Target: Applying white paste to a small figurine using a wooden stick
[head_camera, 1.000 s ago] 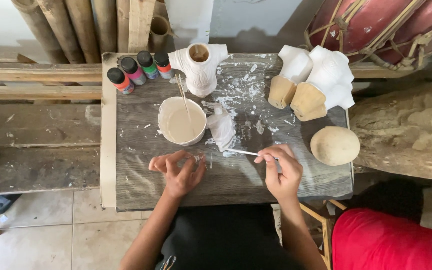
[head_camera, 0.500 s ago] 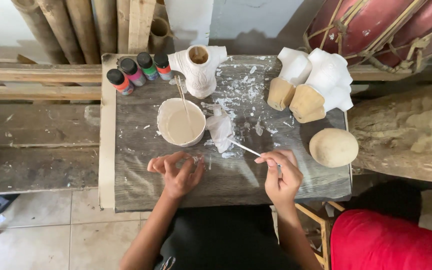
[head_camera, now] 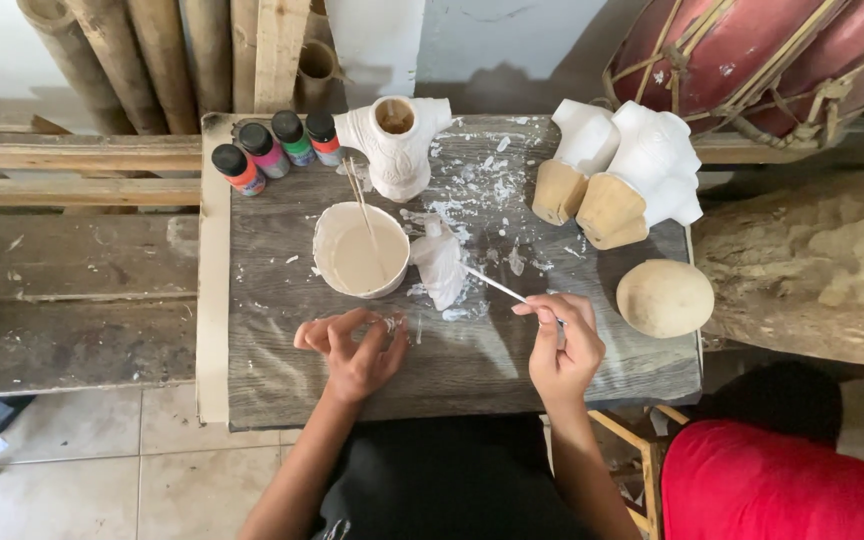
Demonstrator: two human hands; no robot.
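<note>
Two bare forearms, no sleeves, left hand (head_camera: 352, 350) and right hand (head_camera: 564, 350) without rings or gloves — dark, black garment over the lap

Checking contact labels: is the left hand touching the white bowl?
Apart. The head view shows bare grey board between the left hand and the white bowl.

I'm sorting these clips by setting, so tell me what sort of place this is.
Probably a small craft workshop where figurines are painted. A worn board smeared with white carries a bowl of pale paint, small paint bottles and white-coated figures. The right hand holds a thin brush. Bamboo poles lean behind.
</note>
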